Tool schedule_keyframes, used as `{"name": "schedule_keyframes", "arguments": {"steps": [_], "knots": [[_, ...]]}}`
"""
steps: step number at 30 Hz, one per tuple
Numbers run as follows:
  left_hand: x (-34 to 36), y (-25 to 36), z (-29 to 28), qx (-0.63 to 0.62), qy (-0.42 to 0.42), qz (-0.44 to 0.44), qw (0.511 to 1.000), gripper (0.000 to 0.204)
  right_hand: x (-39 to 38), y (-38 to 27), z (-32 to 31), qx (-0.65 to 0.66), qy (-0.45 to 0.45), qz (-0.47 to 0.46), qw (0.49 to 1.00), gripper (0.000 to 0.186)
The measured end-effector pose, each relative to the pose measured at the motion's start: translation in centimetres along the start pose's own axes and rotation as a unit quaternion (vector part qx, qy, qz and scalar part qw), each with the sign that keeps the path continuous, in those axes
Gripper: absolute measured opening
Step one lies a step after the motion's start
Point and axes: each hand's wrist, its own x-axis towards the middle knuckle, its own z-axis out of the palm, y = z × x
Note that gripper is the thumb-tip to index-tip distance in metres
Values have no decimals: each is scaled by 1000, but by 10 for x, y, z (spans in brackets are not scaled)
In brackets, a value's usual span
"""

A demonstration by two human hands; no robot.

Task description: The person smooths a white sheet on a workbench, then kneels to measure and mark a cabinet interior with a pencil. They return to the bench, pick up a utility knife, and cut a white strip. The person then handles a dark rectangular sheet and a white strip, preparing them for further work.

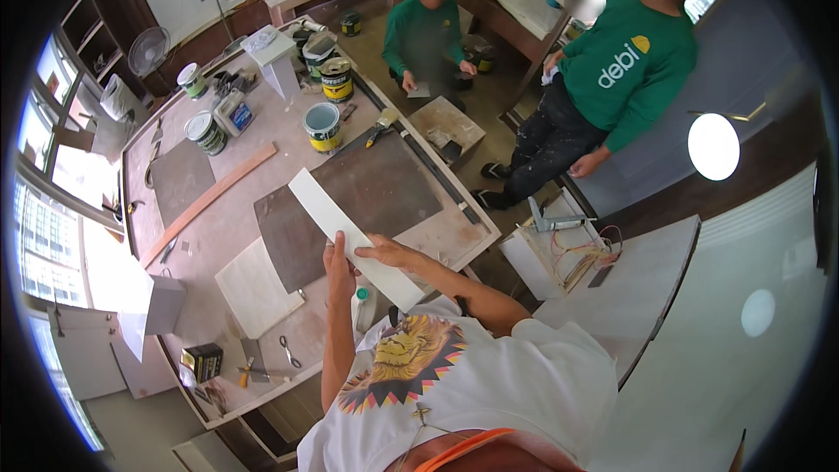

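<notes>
A long, flat white strip (pixel 316 201) is held slantwise in front of my body, over the near part of the workbench. My left hand (pixel 338 260) grips its left edge, thumb on top and fingers underneath. From the other side my right hand (pixel 382 251) grips it, with the thumb across the upper face. Beneath the strip's far half lies a dark brown sheet (pixel 393 183) on the bench. Below my hands stands a pale bottle with a green cap (pixel 361 295), partly hidden by the strip and my arm.
The workbench (pixel 240 240) bears an open paint can (pixel 323 128), a brush (pixel 382 127), a wooden strip (pixel 218 190), a white sheet (pixel 260 288), scissors (pixel 289 351) and a black box (pixel 202 362). Beyond it one person (pixel 426 39) crouches; another (pixel 612 61) stands to the right.
</notes>
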Motion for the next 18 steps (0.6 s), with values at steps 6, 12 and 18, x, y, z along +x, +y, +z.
{"name": "schedule_keyframes", "arguments": {"steps": [6,12,18], "knots": [[10,14,6,-147,54,54,986,34,15,-52,-110,71,262,-124,954,28],[4,15,-25,-146,54,29,987,35,-16,-144,-209,269,402,-247,840,25],[-11,39,-59,-173,70,38,982,31,-28,-183,2,142,187,-229,945,35]]}}
